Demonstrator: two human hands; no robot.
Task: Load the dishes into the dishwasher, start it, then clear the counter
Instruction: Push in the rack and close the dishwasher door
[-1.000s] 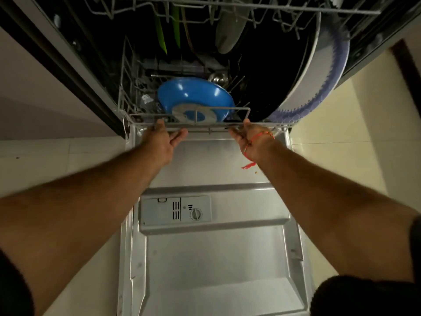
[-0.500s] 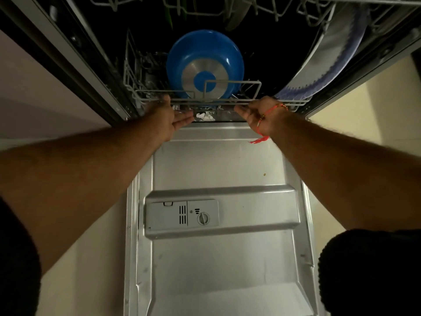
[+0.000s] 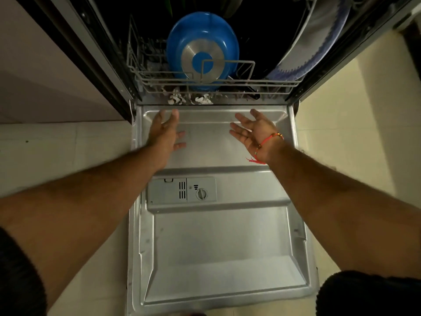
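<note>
Stainless steel fills the scene as a person stands over an open dishwasher door (image 3: 218, 236) lowered flat toward them, both bare hands spread and holding nothing above its far end. The left hand (image 3: 165, 131) hovers palm-down with fingers splayed near the door's left edge; the right hand (image 3: 252, 131), a red thread bracelet (image 3: 267, 142) at its wrist, is turned palm-up with fingers wide. Just beyond the fingertips sits the lower rack (image 3: 205, 86), tucked inside the dark tub, carrying a blue bowl (image 3: 202, 46) that stands on edge with its metal-disc base facing out, and a large white plate with a blue patterned rim (image 3: 319, 42) leaning at the far right. Pale scraps of debris (image 3: 189, 99) lie along the sill beneath the rack's front wire. A detergent dispenser with a round dial (image 3: 182, 190) sits mid-door, its lid apparently shut. Loading looks finished, so the step in hand is likely closing the door and starting the cycle. Doing it well would mean checking that the rack is fully home and nothing juts past the sill, clearing the scraps from the seal line, confirming detergent is in, then lifting the door from its near edge with both hands evenly until it latches.
</note>
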